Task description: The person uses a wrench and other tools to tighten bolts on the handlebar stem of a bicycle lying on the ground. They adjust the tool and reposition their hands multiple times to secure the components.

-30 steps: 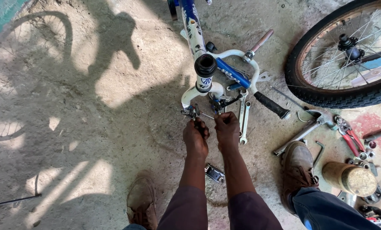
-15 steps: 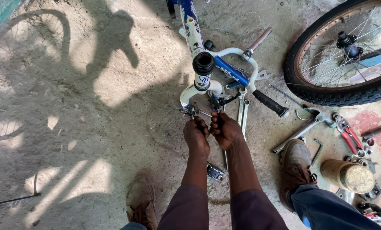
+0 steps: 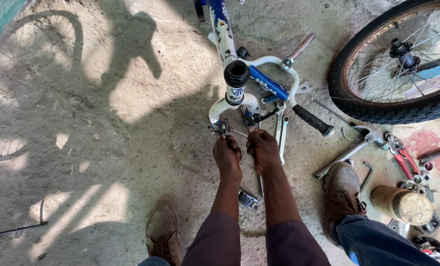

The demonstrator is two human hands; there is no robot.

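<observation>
Glossy painted metal frame (image 3: 225, 34), rough concrete floor (image 3: 107, 148), matt rubber tyre (image 3: 377, 111).

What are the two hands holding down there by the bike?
The left hand pinches the small brake part at the white fork's lower end. The right hand grips something thin by the brake, seemingly a cable end or tool; which cannot be told.

Both arms are seen stretched forward and down from the bottom of the view, forearms bare below dark rolled sleeves and running nearly parallel. The left hand (image 3: 228, 156) is closed into a loose fist, knuckles up, fingertips pinched at its far end. The right hand (image 3: 262, 149) is held just beside it, fingers curled under and pinched likewise. The two hands are set close together, almost touching.
</observation>
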